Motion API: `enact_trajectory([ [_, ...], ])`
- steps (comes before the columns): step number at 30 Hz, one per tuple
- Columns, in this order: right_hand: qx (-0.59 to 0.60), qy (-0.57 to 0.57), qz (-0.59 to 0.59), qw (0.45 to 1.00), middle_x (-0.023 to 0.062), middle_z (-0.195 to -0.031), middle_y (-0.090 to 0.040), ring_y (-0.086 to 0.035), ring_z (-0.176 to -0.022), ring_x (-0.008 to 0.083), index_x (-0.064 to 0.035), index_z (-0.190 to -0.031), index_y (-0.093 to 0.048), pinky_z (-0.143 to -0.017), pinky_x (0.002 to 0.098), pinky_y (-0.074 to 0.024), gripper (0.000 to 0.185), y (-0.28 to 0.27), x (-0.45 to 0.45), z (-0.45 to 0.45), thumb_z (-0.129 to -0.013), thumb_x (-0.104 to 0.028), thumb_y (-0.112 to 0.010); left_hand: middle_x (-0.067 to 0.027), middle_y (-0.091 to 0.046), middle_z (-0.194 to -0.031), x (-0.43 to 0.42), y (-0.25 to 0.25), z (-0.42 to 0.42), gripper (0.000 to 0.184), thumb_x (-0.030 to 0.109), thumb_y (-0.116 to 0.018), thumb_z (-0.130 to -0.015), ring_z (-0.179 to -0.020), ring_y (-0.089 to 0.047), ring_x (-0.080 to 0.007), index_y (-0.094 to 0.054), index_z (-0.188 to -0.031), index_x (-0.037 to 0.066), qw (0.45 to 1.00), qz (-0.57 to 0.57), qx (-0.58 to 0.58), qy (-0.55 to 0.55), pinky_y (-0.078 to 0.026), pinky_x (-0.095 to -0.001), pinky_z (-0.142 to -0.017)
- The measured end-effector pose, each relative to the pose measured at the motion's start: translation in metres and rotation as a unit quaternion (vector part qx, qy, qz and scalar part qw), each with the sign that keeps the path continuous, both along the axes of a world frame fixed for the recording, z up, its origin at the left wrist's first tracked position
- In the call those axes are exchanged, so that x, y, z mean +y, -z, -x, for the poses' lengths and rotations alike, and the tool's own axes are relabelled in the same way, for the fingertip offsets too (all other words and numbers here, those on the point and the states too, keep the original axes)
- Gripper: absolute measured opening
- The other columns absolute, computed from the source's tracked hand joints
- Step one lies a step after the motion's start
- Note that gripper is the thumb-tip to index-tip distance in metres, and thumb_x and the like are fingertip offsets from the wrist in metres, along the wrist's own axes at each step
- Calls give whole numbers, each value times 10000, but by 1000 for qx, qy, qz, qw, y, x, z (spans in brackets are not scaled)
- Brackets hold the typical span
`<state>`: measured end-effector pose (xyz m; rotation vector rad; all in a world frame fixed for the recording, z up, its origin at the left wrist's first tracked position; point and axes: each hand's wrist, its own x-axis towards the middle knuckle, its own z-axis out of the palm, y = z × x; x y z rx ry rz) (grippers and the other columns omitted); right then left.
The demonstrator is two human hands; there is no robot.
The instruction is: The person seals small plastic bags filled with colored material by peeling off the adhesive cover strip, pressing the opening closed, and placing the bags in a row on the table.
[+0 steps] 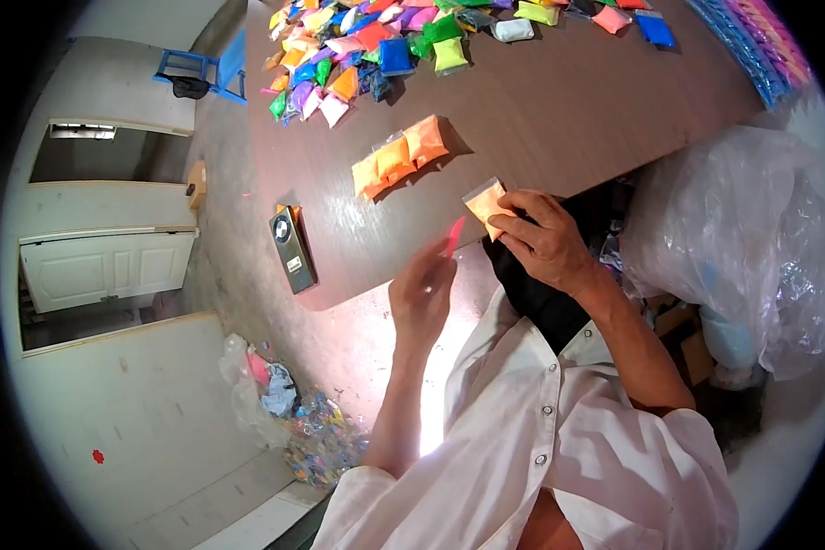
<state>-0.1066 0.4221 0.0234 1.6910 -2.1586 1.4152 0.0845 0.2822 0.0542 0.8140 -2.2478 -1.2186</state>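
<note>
My right hand (552,240) pinches a small clear bag of orange material (486,203) at the table's front edge. My left hand (422,291), somewhat blurred, is closed just left of it, and a thin flat pink piece (456,236) sticks up from its fingers. What kind of piece this is I cannot tell. Beyond my hands, three orange packets (396,159) lie side by side in a slanted row on the brown table (541,119).
Many colourful packets (362,46) are heaped at the table's far side. A dark phone (291,252) lies near the left edge. Blue and pink plastic packs (752,46) lie at the far right. A large clear plastic bag (724,229) stands at my right; packet litter (325,440) covers the floor at left.
</note>
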Motion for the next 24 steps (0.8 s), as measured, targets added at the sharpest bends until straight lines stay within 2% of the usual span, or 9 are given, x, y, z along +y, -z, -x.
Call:
enact_trajectory([
  [2,-12,4,10,1000,104,-1173,-648,-648,-1114,307,-75,-1104,-739,-1007,406,-539,267,-7,0,0,-847,-63,-808,0,-680,-902,5,-2,15,315,86,-703,-1003,-731,-589,-55,-680,-1313,38,995,-100,5,10,-474,-208,-646],
  [6,-9,12,34,999,93,-1093,-656,-663,-1048,280,-61,-1068,-743,-950,389,-552,220,-2,0,0,-856,-58,-801,-77,-706,-865,11,-2,35,217,48,-710,-988,-721,-649,-123,-722,-1202,14,995,-103,1,16,-526,-272,-661],
  [8,-9,13,40,999,78,-1042,-656,-666,-1018,261,-57,-1038,-744,-923,376,-558,185,-7,-1,0,-860,-49,-794,-101,-704,-853,14,-2,43,150,62,-725,-976,-689,-666,-180,-729,-1121,22,998,46,-30,29,-531,-315,-633],
  [9,-11,14,40,999,78,-1042,-656,-666,-1018,261,-57,-1038,-744,-923,376,-558,185,-8,-2,-1,-860,-49,-794,-101,-704,-853,14,-1,45,150,62,-725,-976,-689,-666,-180,-729,-1121,22,998,46,-32,30,-531,-315,-633],
  [11,-4,26,61,998,72,-1028,-661,-669,-999,265,-60,-1018,-741,-919,374,-560,170,-8,-4,-2,-857,-47,-793,-118,-710,-856,14,0,50,96,68,-751,-948,-690,-690,-244,-727,-1040,52,987,159,-35,10,-537,-352,-620],
  [15,-16,27,73,997,66,-1034,-662,-669,-998,266,-66,-995,-739,-909,374,-563,167,-3,-5,-2,-841,-46,-797,-104,-717,-850,19,4,52,84,77,-773,-927,-697,-703,-265,-721,-992,77,979,201,-10,15,-541,-368,-620],
  [18,-18,30,69,997,60,-1032,-662,-671,-996,263,-72,-979,-735,-900,375,-563,175,0,-5,-1,-821,-42,-802,-118,-710,-823,21,7,55,32,8,-739,-925,-610,-638,-192,-714,-927,29,980,198,-10,22,-522,-318,-593],
  [21,-26,19,79,996,57,-1019,-661,-672,-993,260,-74,-973,-734,-899,377,-563,168,-1,-4,0,-819,-40,-794,-119,-684,-788,13,7,61,50,5,-744,-909,-614,-644,-223,-704,-896,31,972,235,-13,19,-521,-324,-595],
  [24,-18,22,73,997,53,-1011,-659,-674,-984,258,-75,-970,-738,-898,379,-561,150,-2,-5,0,-831,-43,-783,-91,-682,-774,-1,3,69,59,85,-745,-920,-639,-681,-291,-691,-899,87,971,232,-58,14,-530,-398,-579],
])
